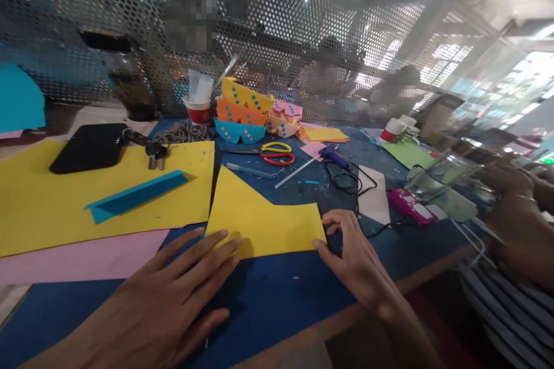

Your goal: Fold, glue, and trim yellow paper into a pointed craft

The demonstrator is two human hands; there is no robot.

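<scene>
Dark blue shows on the flat desk (281, 294) nearest the body, where the left hand (173, 282) lies palm down, fingers spread, its tips on the lower left of a bright yellow paper sheet (264, 228) with a tall left part and a slanting upper edge. The right hand (352, 248) is curled narrow at the sheet's right end, thumb at the edge — whether it pinches the paper, I cannot tell. This piece looks shaped, probably by cutting, but it lies flat, with no fold, join or dots visible on it. To its left, a narrow folded blue paper strip (138, 193) lies on a larger yellow paper sheet (38, 207), so one fold there is done. Beyond the shaped piece are a slim pale blue stick (251, 171), then scissors with yellow and red handles (264, 153) and a blue corded glue gun (335, 157), all out of the hands. Farther back stand several dotted, folded paper pieces (240, 113) in yellow, orange, blue and pink; these seem the most finished — the yellow sheet, by comparison, looks early.
</scene>
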